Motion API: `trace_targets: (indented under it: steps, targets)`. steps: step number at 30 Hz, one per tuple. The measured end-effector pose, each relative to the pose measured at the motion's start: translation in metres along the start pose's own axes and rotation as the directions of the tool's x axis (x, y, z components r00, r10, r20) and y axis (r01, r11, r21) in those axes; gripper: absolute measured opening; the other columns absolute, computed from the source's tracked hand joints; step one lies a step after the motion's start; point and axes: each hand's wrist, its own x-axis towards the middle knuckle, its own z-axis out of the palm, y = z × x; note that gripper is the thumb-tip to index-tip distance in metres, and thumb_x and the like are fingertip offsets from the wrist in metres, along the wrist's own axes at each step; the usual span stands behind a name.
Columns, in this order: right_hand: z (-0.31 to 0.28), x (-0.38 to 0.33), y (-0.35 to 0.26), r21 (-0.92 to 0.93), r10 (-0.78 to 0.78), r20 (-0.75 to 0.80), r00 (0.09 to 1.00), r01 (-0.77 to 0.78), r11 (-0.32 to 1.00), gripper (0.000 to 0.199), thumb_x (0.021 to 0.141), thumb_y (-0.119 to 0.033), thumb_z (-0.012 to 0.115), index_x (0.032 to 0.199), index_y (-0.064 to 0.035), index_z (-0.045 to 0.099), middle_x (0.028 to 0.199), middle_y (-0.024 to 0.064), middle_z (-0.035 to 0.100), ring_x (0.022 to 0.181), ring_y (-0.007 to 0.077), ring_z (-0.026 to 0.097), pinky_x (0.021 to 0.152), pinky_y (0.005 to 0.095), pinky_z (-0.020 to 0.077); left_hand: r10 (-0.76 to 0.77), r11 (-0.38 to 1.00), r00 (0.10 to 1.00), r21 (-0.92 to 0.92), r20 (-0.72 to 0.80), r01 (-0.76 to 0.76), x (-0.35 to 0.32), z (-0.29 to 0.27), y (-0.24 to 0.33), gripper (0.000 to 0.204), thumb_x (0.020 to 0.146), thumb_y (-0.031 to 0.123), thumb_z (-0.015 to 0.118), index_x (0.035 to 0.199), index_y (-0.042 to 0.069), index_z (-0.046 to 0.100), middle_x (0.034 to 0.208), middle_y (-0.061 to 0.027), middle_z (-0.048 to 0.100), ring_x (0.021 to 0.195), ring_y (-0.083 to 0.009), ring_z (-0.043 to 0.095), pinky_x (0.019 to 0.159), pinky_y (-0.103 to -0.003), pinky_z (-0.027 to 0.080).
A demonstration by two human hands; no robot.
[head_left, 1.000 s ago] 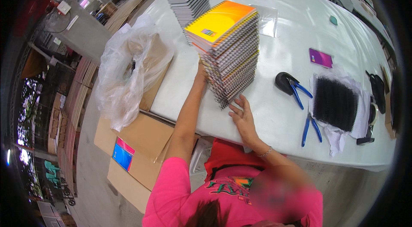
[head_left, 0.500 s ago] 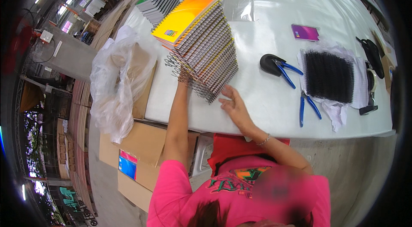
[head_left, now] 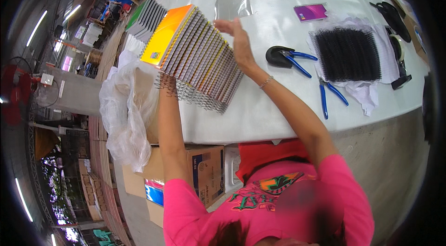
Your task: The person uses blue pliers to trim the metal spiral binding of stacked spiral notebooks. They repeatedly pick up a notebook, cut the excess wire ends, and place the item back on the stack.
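A tall stack of spiral notebooks [head_left: 200, 55] stands on the white table, tilted, with a yellow-orange cover on top. Its wire coils face me, and loose coil ends stick out along its lower left. My left hand [head_left: 167, 81] reaches to the stack's left side, where the notebooks and coils hide its fingers. Along the upper right side of the stack is my right hand [head_left: 238, 43], fingers stretched out and flat, palm toward the notebooks. It holds nothing; whether it touches them I cannot tell.
Right of the stack lie blue-handled pliers [head_left: 297, 60] in a black holder, other pliers [head_left: 327, 97], a bundle of black coils [head_left: 346, 55] on white paper and a purple notebook [head_left: 310, 12]. A clear plastic sleeve [head_left: 232, 2] lies behind; crumpled plastic [head_left: 123, 111] and green-topped notebooks [head_left: 146, 18] are left.
My right hand has moved from the stack's lower right up to its upper right side, fingers now straight. My left hand stays at the stack's left. The whole view has shifted and turned.
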Motion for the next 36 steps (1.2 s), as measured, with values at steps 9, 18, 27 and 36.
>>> trace_targets:
  steps: [9, 18, 27, 36]
  targets:
    - [0.006, -0.003, -0.003, -0.087, 0.164, 0.082, 0.983, -0.157, 0.984, 0.081, 0.105, -0.054, 0.017, 0.124, 0.0113, 0.062, 0.121, 0.0227, 0.067, 0.113, 0.0300, 0.061, 0.105, 0.0354, 0.0397, -0.160, 0.953, 0.955, -0.212, 0.251, 0.215, 0.032, 0.018, -0.018, 0.082, 0.098, 0.063, 0.042, 0.155, 0.009, 0.024, 0.157, -0.0234, 0.029, 0.140, -0.0393, 0.039, 0.115, -0.051, 0.038]
    - [0.012, -0.002, -0.006, -0.156, 0.128, 0.020, 0.992, -0.124, 0.980, 0.077, 0.106, -0.051, 0.021, 0.111, 0.0116, 0.067, 0.103, 0.0237, 0.071, 0.100, 0.0310, 0.066, 0.095, 0.0374, 0.0461, -0.189, 0.947, 0.949, -0.207, 0.254, 0.244, 0.029, 0.018, -0.019, 0.080, 0.100, 0.061, 0.041, 0.155, 0.007, 0.025, 0.155, -0.0262, 0.032, 0.140, -0.0365, 0.041, 0.115, -0.046, 0.039]
    - [0.022, -0.003, 0.004, -0.216, 0.067, -0.113, 0.991, -0.090, 0.972, 0.080, 0.106, -0.051, 0.020, 0.095, 0.0094, 0.070, 0.089, 0.0213, 0.072, 0.085, 0.0308, 0.068, 0.086, 0.0393, 0.0501, -0.169, 0.954, 0.943, -0.195, 0.286, 0.230, 0.028, 0.011, -0.019, 0.079, 0.100, 0.058, 0.044, 0.156, 0.007, 0.023, 0.156, -0.0230, 0.033, 0.143, -0.0353, 0.036, 0.116, -0.045, 0.037]
    - [0.011, -0.005, 0.010, -0.131, 0.125, -0.083, 0.989, -0.135, 0.982, 0.087, 0.105, -0.057, 0.012, 0.088, 0.0047, 0.071, 0.084, 0.0146, 0.072, 0.079, 0.0284, 0.065, 0.084, 0.0390, 0.0490, -0.136, 0.942, 0.982, -0.291, 0.127, 0.168, 0.010, -0.048, -0.039, 0.075, 0.102, 0.055, 0.040, 0.156, 0.006, 0.024, 0.156, -0.0215, 0.033, 0.142, -0.0336, 0.037, 0.117, -0.044, 0.036]
